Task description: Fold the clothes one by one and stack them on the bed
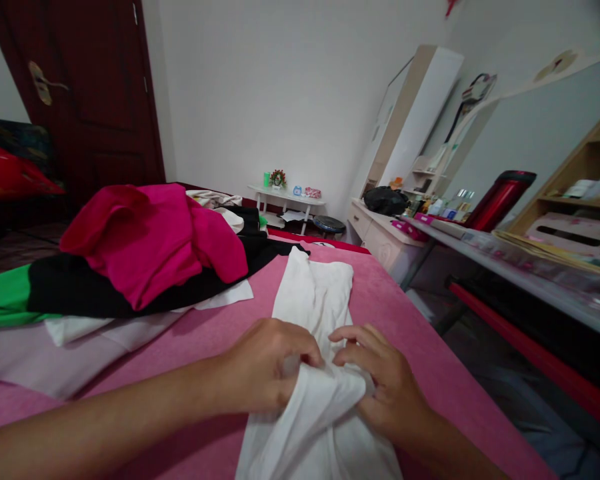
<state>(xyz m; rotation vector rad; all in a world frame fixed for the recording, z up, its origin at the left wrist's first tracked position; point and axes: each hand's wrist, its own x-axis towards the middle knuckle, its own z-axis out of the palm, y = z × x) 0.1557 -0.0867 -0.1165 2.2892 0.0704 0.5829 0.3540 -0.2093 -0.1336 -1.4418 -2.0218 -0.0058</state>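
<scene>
A white garment [313, 300] lies lengthwise on the pink bed cover [400, 313], folded into a long strip. My left hand [267, 363] and my right hand [383, 383] sit side by side on its near part. Both are closed, pinching and bunching the white cloth between fingers and thumb. The cloth's near end hangs toward me between my forearms.
A pile of clothes lies to the left: a magenta garment [155, 237] on a black one [95, 290], with green [3, 297] and white pieces [130, 327]. A desk [530, 273] with a red flask [497, 200] runs along the right. A dark door [95, 93] stands behind.
</scene>
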